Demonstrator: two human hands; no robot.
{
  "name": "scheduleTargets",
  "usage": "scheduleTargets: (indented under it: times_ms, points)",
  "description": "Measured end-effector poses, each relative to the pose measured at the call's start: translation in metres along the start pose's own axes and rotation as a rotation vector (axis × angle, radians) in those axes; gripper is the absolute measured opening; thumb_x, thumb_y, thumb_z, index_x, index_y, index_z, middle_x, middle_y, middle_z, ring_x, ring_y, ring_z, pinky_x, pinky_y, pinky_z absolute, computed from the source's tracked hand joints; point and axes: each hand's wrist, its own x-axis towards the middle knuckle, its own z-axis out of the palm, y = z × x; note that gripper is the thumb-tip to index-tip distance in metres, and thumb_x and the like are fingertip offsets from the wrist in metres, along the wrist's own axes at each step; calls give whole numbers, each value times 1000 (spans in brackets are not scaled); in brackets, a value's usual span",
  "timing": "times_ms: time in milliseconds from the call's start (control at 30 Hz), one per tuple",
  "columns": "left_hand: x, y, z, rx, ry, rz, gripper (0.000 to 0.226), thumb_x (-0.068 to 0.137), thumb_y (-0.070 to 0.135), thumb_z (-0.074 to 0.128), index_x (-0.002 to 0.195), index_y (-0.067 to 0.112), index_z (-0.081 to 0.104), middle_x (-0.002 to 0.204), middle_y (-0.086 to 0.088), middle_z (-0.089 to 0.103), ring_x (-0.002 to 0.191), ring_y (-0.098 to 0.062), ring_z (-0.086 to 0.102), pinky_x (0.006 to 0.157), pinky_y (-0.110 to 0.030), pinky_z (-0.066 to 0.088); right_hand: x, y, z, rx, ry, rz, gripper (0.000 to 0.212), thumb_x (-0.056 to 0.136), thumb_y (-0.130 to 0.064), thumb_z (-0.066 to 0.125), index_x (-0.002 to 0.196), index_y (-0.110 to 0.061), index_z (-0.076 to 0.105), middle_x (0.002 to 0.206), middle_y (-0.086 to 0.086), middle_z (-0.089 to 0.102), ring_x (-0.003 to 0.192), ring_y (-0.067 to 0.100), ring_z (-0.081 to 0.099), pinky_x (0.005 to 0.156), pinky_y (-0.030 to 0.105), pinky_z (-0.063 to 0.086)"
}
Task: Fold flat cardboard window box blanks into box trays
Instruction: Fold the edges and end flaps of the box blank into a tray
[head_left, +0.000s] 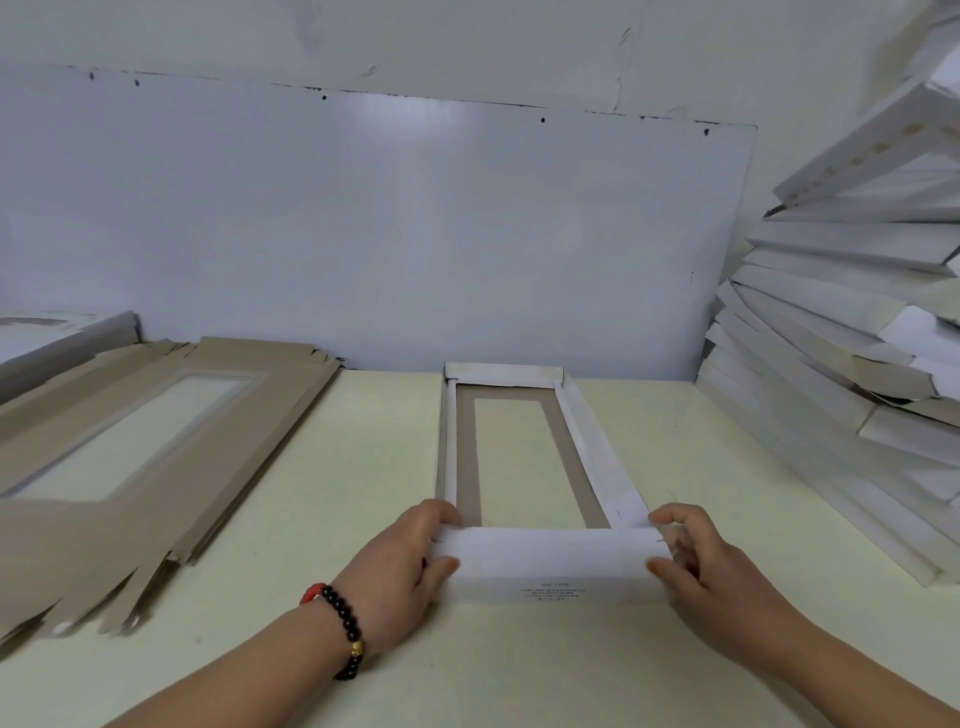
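Two hands worked on one box tray (524, 457), which lay on the pale table (519, 665) in the middle, its long side pointing away from the person. The left hand (410, 561) pinched the left corner of the near end wall (550, 558), and the right hand (701, 561) pinched the right corner, fingers curled round the cardboard; I judged this was to fold the last wall over and lock it, because the far end wall and both side walls stood already. One window opening showed in the tray bottom. At the left lay one fanned pile of flat brown blanks (156, 441), too many to count. At the right leaned one tall stack of finished white trays (841, 312), also uncountable. One beaded bracelet (345, 631) was on the left wrist
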Motion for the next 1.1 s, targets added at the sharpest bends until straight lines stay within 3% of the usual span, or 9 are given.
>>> scheduleTargets:
  times_ms: [100, 233, 433, 533, 667, 700, 767, 867, 1100]
  points:
    - [-2, -2, 0, 71, -5, 52, 15, 99, 27, 48, 107, 28, 61, 137, 17, 29, 88, 7, 56, 81, -8, 36, 1, -3, 1, -87, 44, -80, 21, 94, -15, 58, 91, -36, 55, 103, -18, 52, 71, 3, 55, 65, 11, 38]
    - [-3, -9, 0, 101, -39, 111, 23, 99, 32, 49, 102, 23, 70, 133, 16, 38, 99, -8, 61, 88, -15, 41, 0, 2, 3, -206, 52, -148, 23, 96, -16, 54, 77, -26, 61, 114, -26, 41, 87, -8, 51, 72, 6, 36]
    - [-3, -7, -1, 125, -74, 203, 23, 94, 36, 57, 96, 19, 72, 102, 8, 64, 94, -10, 61, 86, -25, 47, -1, 5, 0, -269, -41, -272, 24, 98, -21, 54, 77, -34, 57, 95, -22, 52, 91, -3, 52, 77, 9, 38]
    - [-3, -5, -1, 237, -75, 157, 26, 97, 42, 48, 103, 29, 69, 103, 15, 65, 99, -8, 55, 86, -21, 42, -4, 1, -6, -261, -112, -261, 21, 95, -30, 58, 78, -42, 54, 89, -20, 54, 85, 1, 53, 76, 15, 41]
    - [0, 12, -2, 537, -99, 153, 29, 97, 37, 39, 105, 26, 65, 100, 9, 66, 100, -18, 47, 80, -27, 33, 2, -2, -9, -582, -106, -363, 19, 96, -44, 51, 91, -35, 67, 87, -23, 57, 93, 0, 46, 82, 18, 31]
    - [2, 17, -1, 623, -114, 155, 29, 96, 31, 38, 105, 24, 64, 97, 7, 65, 101, -20, 44, 82, -30, 28, 4, -8, -9, -707, -78, -408, 13, 89, -46, 63, 83, -35, 68, 78, -22, 57, 91, 3, 50, 82, 22, 33]
    - [7, 27, 3, 749, -164, 159, 28, 92, 16, 39, 105, 19, 63, 93, 4, 64, 103, -21, 37, 87, -35, 22, 4, -20, -10, -830, -8, -464, 28, 59, -40, 89, 55, -31, 63, 57, -19, 50, 74, 7, 57, 70, 24, 43]
    - [16, 38, 15, 818, -264, 151, 27, 90, 8, 39, 104, 13, 61, 100, -3, 63, 110, -24, 37, 97, -38, 19, 5, -33, -2, -960, -30, -509, 38, 40, -31, 93, 44, -26, 55, 49, -14, 46, 61, 12, 57, 64, 25, 43]
    - [34, 73, 48, 709, -325, 110, 28, 97, 15, 37, 113, 15, 59, 110, -7, 59, 112, -28, 45, 99, -38, 26, 15, -68, 51, -916, -136, -693, 20, 61, -30, 72, 52, -29, 54, 54, -12, 51, 48, 7, 52, 45, 16, 39]
